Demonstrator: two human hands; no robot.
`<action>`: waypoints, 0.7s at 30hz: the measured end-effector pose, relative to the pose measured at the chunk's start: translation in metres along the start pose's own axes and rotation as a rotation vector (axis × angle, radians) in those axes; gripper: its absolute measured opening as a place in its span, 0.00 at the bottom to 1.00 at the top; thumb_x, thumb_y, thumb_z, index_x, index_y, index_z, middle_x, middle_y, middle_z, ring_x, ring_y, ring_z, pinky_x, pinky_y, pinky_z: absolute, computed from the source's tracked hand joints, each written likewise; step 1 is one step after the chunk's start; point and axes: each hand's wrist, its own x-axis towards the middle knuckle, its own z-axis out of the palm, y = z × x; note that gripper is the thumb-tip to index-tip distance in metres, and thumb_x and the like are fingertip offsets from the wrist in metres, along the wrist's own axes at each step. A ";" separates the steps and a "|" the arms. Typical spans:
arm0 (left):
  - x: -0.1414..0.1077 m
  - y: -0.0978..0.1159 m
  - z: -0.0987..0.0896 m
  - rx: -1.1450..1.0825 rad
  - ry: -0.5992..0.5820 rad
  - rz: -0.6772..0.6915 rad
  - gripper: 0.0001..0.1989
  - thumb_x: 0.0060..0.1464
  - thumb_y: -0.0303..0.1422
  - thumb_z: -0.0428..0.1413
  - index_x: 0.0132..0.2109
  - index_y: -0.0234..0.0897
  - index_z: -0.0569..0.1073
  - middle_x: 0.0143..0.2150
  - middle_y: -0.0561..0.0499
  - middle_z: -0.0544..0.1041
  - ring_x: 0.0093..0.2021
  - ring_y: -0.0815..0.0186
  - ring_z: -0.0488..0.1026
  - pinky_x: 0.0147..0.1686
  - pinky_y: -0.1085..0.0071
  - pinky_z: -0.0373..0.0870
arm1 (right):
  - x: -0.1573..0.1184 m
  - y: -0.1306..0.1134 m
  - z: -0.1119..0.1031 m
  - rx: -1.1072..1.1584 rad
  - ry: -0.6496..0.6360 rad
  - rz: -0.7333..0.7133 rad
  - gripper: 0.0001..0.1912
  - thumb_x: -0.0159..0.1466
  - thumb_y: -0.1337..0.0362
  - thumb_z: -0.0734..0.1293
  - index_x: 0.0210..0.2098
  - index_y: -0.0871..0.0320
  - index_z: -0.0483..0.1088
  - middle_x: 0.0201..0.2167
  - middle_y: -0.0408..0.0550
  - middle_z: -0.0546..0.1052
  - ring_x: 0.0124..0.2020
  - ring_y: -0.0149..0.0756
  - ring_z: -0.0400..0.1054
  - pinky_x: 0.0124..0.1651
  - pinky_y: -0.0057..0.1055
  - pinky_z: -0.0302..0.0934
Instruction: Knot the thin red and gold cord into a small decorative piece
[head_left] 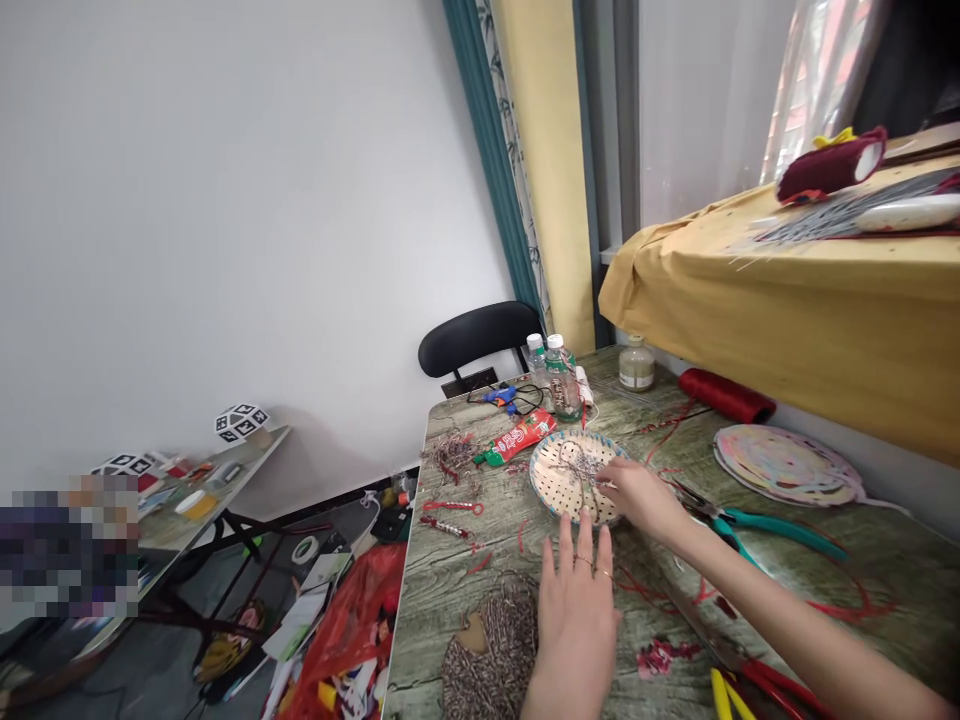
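A shallow round woven basket (550,490) with a blue-stitched rim sits on the table, holding a loose tangle of thin twine and small grey bits (581,465). Over its right side, my right hand (641,497) reaches in with fingers bent together at the tangle; what they pinch is too small to make out. My left hand (577,605) lies palm down with fingers spread, its fingertips at the basket's near rim. Beside the left wrist is a ball of brown-grey yarn (499,645) on a card. Teal-handled pliers (776,525) lie right of the basket.
Red-handled scissors (765,675) and yellow handles (724,695) lie at the near right. A red packet (521,437), bottles (562,380), a jar (636,365), a red thread spool (727,397) and a pastel round mat (784,465) surround the basket. A black chair (480,335) stands behind.
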 end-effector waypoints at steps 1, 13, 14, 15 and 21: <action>0.001 -0.001 0.001 0.005 0.002 0.000 0.38 0.60 0.40 0.57 0.71 0.31 0.53 0.73 0.39 0.46 0.72 0.44 0.45 0.65 0.44 0.56 | 0.014 -0.003 0.002 -0.001 -0.031 -0.013 0.13 0.70 0.61 0.67 0.52 0.57 0.71 0.52 0.51 0.75 0.46 0.42 0.73 0.47 0.44 0.70; -0.003 -0.012 -0.003 0.041 0.096 0.059 0.29 0.68 0.39 0.46 0.71 0.34 0.54 0.74 0.41 0.44 0.72 0.48 0.43 0.65 0.45 0.57 | 0.047 -0.022 0.012 0.084 -0.155 0.021 0.15 0.69 0.61 0.67 0.54 0.59 0.70 0.53 0.53 0.74 0.47 0.43 0.73 0.48 0.45 0.70; -0.004 -0.013 -0.004 0.048 0.108 0.063 0.28 0.68 0.39 0.45 0.71 0.34 0.55 0.74 0.42 0.44 0.72 0.48 0.44 0.65 0.45 0.57 | 0.046 -0.023 0.007 0.123 -0.140 0.029 0.15 0.69 0.61 0.67 0.54 0.59 0.70 0.53 0.52 0.74 0.47 0.43 0.73 0.47 0.45 0.70; -0.004 -0.014 -0.006 0.058 0.120 0.061 0.27 0.68 0.38 0.44 0.70 0.34 0.56 0.74 0.42 0.45 0.72 0.47 0.45 0.64 0.45 0.58 | 0.045 -0.025 0.000 0.170 -0.119 0.038 0.15 0.69 0.61 0.67 0.53 0.58 0.70 0.52 0.52 0.74 0.46 0.42 0.73 0.47 0.45 0.70; -0.005 -0.021 -0.019 0.121 0.159 0.047 0.24 0.70 0.35 0.42 0.68 0.33 0.60 0.73 0.41 0.53 0.71 0.45 0.49 0.62 0.44 0.63 | 0.000 -0.043 -0.051 0.607 -0.064 -0.049 0.11 0.70 0.59 0.66 0.46 0.60 0.73 0.42 0.47 0.79 0.39 0.38 0.75 0.42 0.39 0.72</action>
